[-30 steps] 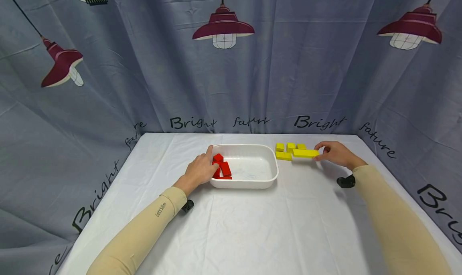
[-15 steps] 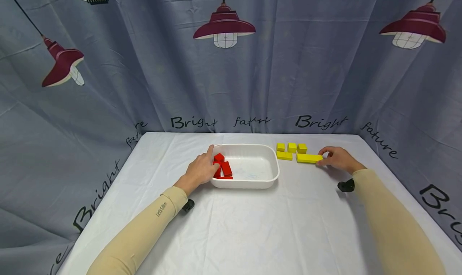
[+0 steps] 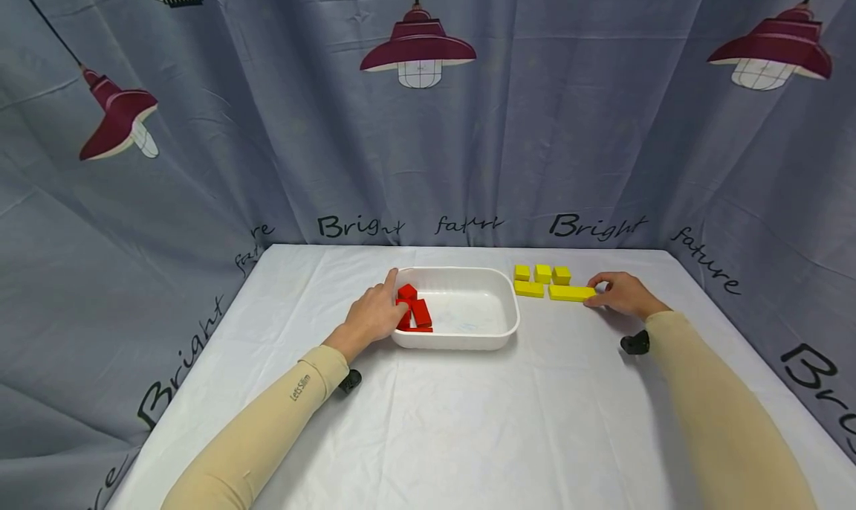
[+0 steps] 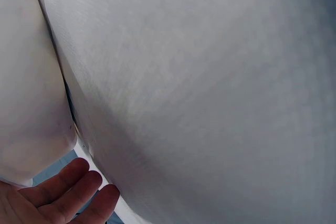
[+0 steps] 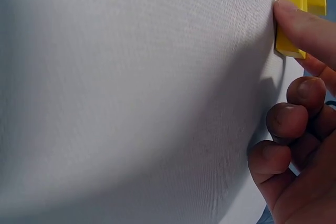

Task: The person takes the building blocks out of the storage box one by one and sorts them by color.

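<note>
A white rectangular tray (image 3: 461,341) stands in the middle of the table in the head view. My left hand (image 3: 371,315) holds its left rim, thumb over the inside. Several red blocks (image 3: 421,314) lie at the tray's left end, partly behind that thumb. In the left wrist view three fingers extend beside the tray wall (image 4: 31,77). My right hand (image 3: 625,294) pinches the right end of a long yellow block (image 3: 568,293), which lies on the table. Its thumb presses the block's side (image 5: 290,43) in the right wrist view, the other fingers loosely bent.
Just right of the tray lies a shorter yellow bar (image 3: 528,289), in line with the long one. Behind them sit yellow cubes (image 3: 542,274) in a row. White cloth (image 3: 468,436) covers the table, and a grey printed curtain (image 3: 287,160) hangs behind.
My right hand has drawn the long yellow block slightly forward, lowered it in front of the cubes, then nudged it a little back. The left hand still holds the tray.
</note>
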`<state>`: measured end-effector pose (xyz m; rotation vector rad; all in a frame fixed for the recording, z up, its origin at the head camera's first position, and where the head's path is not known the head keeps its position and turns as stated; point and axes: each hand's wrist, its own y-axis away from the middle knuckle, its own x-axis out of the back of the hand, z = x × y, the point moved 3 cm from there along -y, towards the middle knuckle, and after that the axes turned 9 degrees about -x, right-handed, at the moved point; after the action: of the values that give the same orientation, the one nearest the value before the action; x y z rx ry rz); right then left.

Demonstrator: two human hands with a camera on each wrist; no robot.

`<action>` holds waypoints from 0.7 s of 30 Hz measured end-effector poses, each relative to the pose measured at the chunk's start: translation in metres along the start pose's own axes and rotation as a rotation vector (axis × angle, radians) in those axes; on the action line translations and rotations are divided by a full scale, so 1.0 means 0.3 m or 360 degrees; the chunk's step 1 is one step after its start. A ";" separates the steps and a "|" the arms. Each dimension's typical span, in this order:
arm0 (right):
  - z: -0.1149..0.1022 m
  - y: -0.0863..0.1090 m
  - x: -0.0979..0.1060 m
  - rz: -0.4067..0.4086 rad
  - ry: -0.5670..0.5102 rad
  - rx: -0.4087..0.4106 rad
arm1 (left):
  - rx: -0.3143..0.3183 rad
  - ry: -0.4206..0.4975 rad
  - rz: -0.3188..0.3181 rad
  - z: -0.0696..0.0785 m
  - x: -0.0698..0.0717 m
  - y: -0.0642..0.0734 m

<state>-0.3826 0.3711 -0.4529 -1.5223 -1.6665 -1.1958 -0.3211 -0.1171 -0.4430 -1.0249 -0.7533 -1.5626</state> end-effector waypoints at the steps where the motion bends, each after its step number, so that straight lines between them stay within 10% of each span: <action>1: -0.001 0.000 0.000 -0.0004 -0.0001 -0.0002 | 0.0001 0.0003 0.0002 0.000 0.000 0.000; 21: -0.037 0.002 0.001 -0.0014 0.0029 -0.0010 | -0.0002 0.0015 0.0013 0.000 0.002 0.001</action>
<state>-0.3836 0.3615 -0.4477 -1.5054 -1.6606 -1.2169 -0.3207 -0.1173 -0.4423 -1.0197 -0.7414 -1.5600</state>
